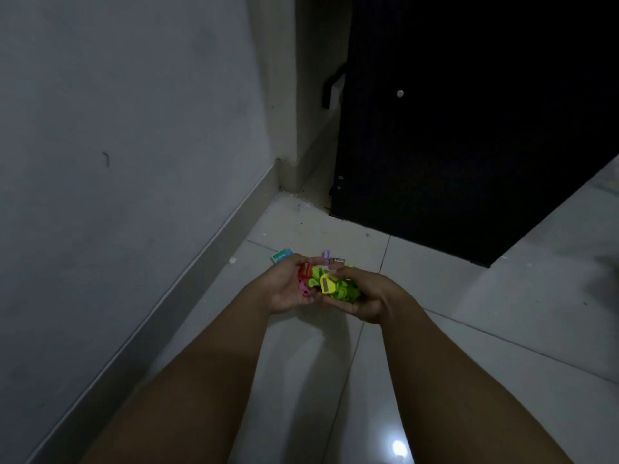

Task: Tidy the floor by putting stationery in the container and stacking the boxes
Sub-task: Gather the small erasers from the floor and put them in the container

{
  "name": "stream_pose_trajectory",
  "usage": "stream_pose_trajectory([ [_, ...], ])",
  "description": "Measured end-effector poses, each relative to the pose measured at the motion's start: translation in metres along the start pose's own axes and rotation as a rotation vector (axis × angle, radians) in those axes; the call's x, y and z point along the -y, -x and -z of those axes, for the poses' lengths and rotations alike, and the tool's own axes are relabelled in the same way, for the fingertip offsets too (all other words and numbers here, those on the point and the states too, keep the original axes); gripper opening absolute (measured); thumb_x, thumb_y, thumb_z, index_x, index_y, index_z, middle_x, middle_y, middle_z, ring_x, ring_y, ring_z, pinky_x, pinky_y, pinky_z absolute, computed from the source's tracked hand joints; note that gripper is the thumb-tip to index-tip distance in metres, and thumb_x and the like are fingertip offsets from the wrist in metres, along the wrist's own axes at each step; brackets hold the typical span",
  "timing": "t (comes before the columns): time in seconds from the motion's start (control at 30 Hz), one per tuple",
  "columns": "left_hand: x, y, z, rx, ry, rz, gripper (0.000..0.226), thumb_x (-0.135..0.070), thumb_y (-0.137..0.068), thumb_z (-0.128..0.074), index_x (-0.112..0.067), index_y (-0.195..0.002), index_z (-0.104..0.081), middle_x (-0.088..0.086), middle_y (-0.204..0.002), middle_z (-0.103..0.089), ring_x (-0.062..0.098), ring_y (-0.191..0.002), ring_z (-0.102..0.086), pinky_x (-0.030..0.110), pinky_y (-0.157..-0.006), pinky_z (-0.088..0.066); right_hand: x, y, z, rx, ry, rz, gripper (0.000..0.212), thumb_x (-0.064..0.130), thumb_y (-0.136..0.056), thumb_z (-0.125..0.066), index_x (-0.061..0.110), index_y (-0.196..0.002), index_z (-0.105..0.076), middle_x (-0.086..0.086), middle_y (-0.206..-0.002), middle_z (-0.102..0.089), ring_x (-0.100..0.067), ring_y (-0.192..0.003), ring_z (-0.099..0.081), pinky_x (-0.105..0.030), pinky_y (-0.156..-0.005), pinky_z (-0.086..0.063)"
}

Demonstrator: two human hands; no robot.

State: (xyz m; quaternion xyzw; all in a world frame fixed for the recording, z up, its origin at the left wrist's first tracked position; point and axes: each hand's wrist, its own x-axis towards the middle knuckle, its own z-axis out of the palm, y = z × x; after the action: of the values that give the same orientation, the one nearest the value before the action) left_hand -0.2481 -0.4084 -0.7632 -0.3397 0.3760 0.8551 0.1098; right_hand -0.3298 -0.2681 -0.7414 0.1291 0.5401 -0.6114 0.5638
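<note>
Both my hands are held together above the white tiled floor, cupping a heap of small coloured pencil sharpeners [330,283]. My left hand [289,289] curls round orange and pink ones. My right hand [363,296] curls round green ones with a yellow sharpener on top. A purple sharpener [326,254] and a dark small piece [338,260] show just beyond my fingers; I cannot tell whether they lie on the floor or in my hands. A small teal and white box [282,255] lies on the floor beyond my left hand. No container is in view.
A grey wall [127,145] with a skirting board runs along the left. A tall black cabinet [469,128] stands ahead on the right, with a dusty corner [301,202] beside it. Glossy floor tiles [502,329] spread to the right and below my arms.
</note>
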Motion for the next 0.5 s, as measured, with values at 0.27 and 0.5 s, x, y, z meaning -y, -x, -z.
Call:
stream_pose_trajectory([
  [0.27,0.018,0.013,-0.015,-0.085,0.002,0.063,0.035,-0.023,-0.096,-0.03,-0.008,-0.103,-0.061,0.012,-0.084,-0.067,0.02,-0.068,-0.063,0.027,-0.06,-0.049,-0.016,-0.001,-0.012,-0.053,-0.065,-0.022,0.035,0.036,-0.094,-0.051,0.017,-0.123,-0.059,-0.006,-0.124,-0.062,-0.022,-0.113,-0.059,-0.038,-0.069,-0.058],
  [0.5,0.042,0.009,-0.016,-0.204,0.076,0.081,0.026,-0.016,-0.098,-0.029,-0.001,-0.1,-0.049,0.022,-0.094,-0.056,0.03,-0.077,-0.057,0.037,-0.069,-0.048,-0.034,-0.005,-0.016,-0.202,-0.024,-0.1,0.034,0.025,-0.1,-0.039,-0.001,-0.116,-0.053,-0.025,-0.119,-0.057,-0.036,-0.11,-0.057,-0.046,-0.085,-0.051],
])
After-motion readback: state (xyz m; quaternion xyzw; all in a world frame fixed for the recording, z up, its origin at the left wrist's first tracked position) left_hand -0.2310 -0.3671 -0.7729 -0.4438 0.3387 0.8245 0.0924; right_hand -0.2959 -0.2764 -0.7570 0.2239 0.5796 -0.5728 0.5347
